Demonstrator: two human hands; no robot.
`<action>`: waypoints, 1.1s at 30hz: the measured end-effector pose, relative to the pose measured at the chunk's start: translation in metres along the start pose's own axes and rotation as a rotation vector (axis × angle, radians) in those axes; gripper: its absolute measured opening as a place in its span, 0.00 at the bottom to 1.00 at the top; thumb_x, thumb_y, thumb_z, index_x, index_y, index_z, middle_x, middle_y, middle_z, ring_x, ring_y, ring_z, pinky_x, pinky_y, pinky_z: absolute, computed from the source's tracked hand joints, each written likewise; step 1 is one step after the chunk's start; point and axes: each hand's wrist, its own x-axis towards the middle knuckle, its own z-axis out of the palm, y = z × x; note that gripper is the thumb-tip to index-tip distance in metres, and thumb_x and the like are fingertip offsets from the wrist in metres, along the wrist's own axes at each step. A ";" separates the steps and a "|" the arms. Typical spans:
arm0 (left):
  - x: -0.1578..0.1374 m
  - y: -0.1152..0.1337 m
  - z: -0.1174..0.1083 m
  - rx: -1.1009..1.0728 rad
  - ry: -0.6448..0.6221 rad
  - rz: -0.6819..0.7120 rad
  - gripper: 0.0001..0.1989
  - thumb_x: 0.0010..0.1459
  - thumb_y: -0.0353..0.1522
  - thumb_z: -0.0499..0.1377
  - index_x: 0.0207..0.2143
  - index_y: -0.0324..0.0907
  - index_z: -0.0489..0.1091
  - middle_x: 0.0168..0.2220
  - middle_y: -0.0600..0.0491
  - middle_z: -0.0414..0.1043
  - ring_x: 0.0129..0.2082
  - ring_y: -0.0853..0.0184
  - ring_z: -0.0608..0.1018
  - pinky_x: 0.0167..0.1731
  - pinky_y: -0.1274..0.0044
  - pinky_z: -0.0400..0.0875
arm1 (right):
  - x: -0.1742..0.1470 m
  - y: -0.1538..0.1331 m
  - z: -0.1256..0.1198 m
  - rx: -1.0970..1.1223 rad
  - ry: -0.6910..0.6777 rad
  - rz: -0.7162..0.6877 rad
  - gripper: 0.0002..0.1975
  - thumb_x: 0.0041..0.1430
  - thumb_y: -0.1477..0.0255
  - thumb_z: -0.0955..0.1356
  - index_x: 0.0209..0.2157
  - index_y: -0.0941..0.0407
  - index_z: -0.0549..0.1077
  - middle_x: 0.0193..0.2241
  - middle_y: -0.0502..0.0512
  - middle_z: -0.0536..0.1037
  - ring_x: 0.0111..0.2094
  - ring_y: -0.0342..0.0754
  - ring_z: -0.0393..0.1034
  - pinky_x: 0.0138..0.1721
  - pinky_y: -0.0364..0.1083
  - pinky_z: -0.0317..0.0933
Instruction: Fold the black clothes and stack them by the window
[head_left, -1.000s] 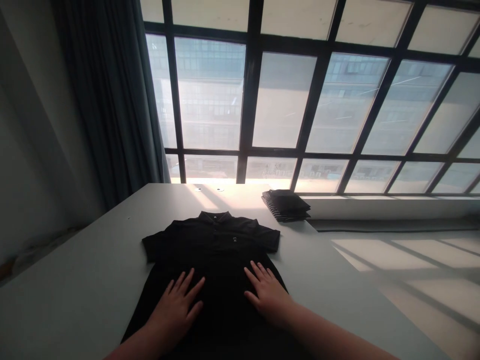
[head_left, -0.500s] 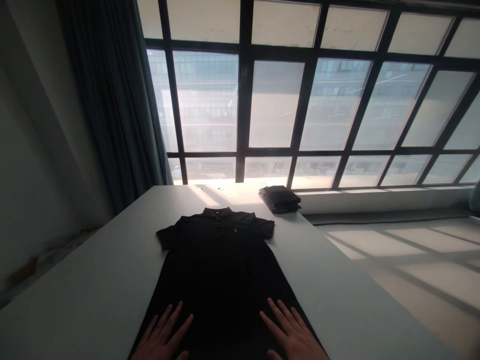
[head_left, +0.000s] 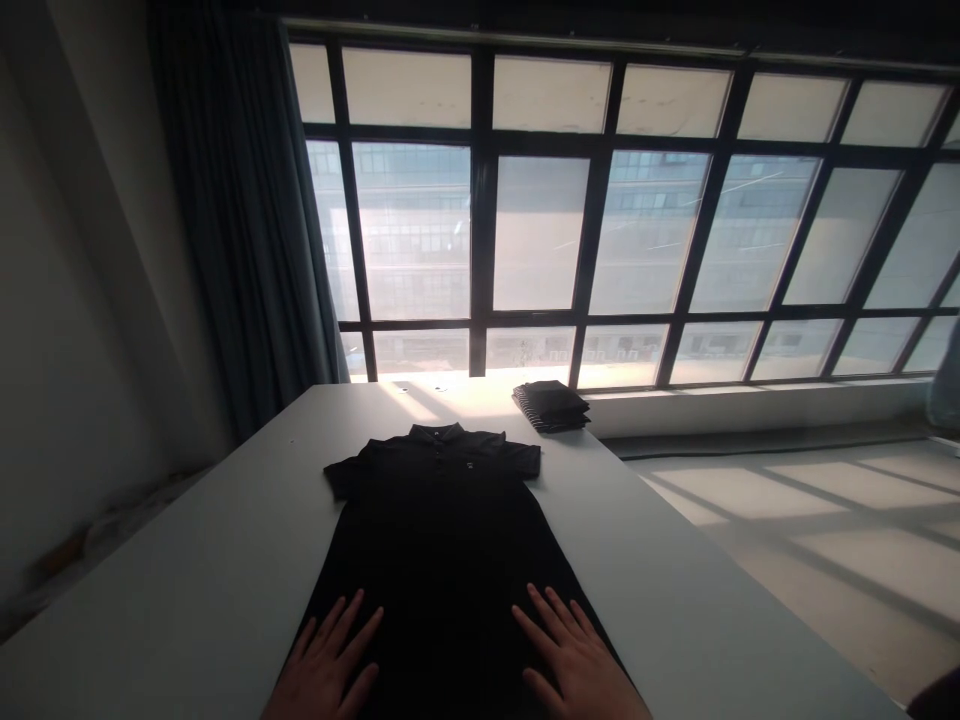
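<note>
A black short-sleeved polo shirt (head_left: 442,540) lies spread flat, front side up, its collar toward the window and both sleeves out to the sides. A small light logo shows on its chest. My left hand (head_left: 326,655) rests on the lower left part of the shirt, fingers spread. On the lower right part lies my right hand (head_left: 574,650), also flat with fingers apart. Neither hand grips the cloth. The bottom hem is out of the picture.
The white table (head_left: 660,600) carries a stack of folded dark clothes (head_left: 553,405) at its far right corner, some striped. Beyond stands a large window (head_left: 540,235) with a dark frame. A dark curtain (head_left: 247,230) hangs at the left. Sunlit floor (head_left: 810,500) lies right of the table.
The camera has tilted up a little, so more of the window top shows. Both hands stay flat on the shirt, sitting slightly higher in the picture with more of each thumb visible.
</note>
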 end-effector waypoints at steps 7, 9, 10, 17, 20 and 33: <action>-0.001 -0.001 0.000 0.006 0.036 0.015 0.27 0.71 0.44 0.54 0.70 0.64 0.56 0.74 0.56 0.49 0.73 0.49 0.58 0.69 0.48 0.58 | -0.002 -0.002 -0.001 0.017 0.003 0.006 0.35 0.70 0.47 0.60 0.74 0.37 0.50 0.76 0.45 0.36 0.77 0.59 0.30 0.75 0.65 0.29; -0.002 0.000 -0.001 0.003 0.027 0.013 0.27 0.71 0.43 0.53 0.70 0.63 0.56 0.74 0.55 0.49 0.73 0.49 0.58 0.69 0.48 0.57 | -0.002 -0.001 -0.001 0.023 0.013 -0.002 0.35 0.70 0.47 0.60 0.74 0.37 0.51 0.76 0.45 0.37 0.77 0.59 0.31 0.75 0.65 0.29; -0.002 0.001 -0.002 0.001 0.019 0.011 0.27 0.71 0.43 0.53 0.70 0.63 0.56 0.74 0.55 0.48 0.73 0.49 0.57 0.69 0.48 0.57 | -0.002 -0.001 0.000 0.025 0.017 -0.003 0.35 0.70 0.47 0.60 0.74 0.38 0.51 0.76 0.45 0.38 0.77 0.59 0.31 0.75 0.65 0.29; -0.005 0.004 -0.007 -0.010 0.015 -0.001 0.27 0.71 0.44 0.53 0.70 0.64 0.56 0.74 0.56 0.49 0.73 0.51 0.58 0.69 0.50 0.57 | -0.002 -0.001 0.000 0.020 0.017 0.017 0.34 0.70 0.49 0.61 0.74 0.36 0.51 0.76 0.43 0.37 0.77 0.58 0.30 0.75 0.63 0.30; -0.005 0.005 -0.008 -0.018 0.005 0.004 0.27 0.70 0.44 0.53 0.70 0.63 0.56 0.74 0.56 0.49 0.73 0.51 0.58 0.69 0.49 0.57 | -0.002 0.001 0.001 0.018 0.010 0.013 0.34 0.70 0.48 0.61 0.74 0.36 0.50 0.76 0.43 0.37 0.77 0.58 0.31 0.75 0.63 0.29; -0.005 0.009 -0.008 -0.001 -0.011 -0.035 0.28 0.70 0.44 0.54 0.70 0.65 0.55 0.74 0.57 0.49 0.73 0.49 0.58 0.69 0.48 0.58 | 0.004 0.008 0.004 -0.006 -0.025 -0.007 0.36 0.70 0.45 0.59 0.74 0.37 0.49 0.76 0.45 0.36 0.77 0.60 0.29 0.75 0.66 0.29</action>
